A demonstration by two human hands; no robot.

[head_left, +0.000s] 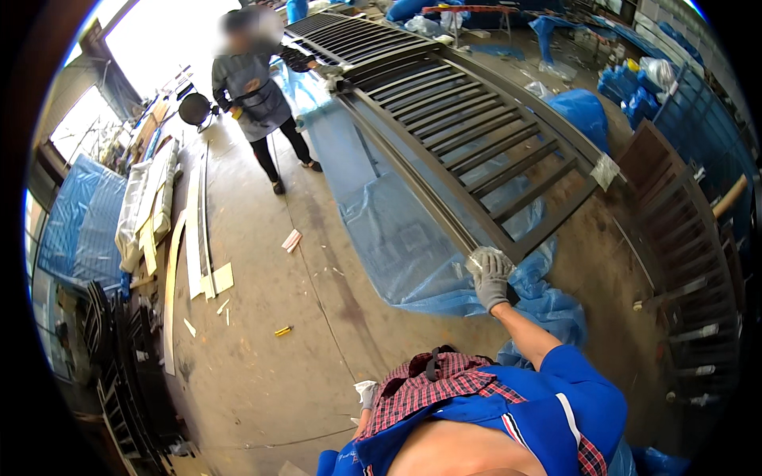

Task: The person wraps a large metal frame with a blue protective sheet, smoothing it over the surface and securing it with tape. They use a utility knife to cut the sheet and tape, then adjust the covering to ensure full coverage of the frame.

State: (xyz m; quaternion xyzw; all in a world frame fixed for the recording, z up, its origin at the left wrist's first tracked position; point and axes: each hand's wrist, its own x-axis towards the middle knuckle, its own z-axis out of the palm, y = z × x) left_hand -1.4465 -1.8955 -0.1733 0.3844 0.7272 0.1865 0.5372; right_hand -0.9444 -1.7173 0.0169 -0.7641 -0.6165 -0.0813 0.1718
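My right hand point(491, 279), in a grey glove, grips the near corner of a long dark metal railing panel point(444, 202), where clear plastic film point(482, 259) wraps the end. The panel has many parallel bars and stretches away to the far side, with blue plastic sheeting point(381, 230) beneath it. Low at my left side, my left hand point(368, 399) wears a grey glove too. A crumpled white piece point(366, 387) shows at this hand, whose fingers are mostly hidden. At the panel's far left edge, a co-worker point(258, 95) in a grey apron rests a gloved hand on it.
A yellow-handled tool point(283, 331) and a red-striped scrap point(292, 240) lie on the concrete floor. Long strips point(194, 222) and wrapped bundles point(147, 206) line the left. Dark railings point(131, 373) stand lower left; a brown railing panel point(675, 230) leans at right. Blue sheeting point(548, 305) bunches near my right arm.
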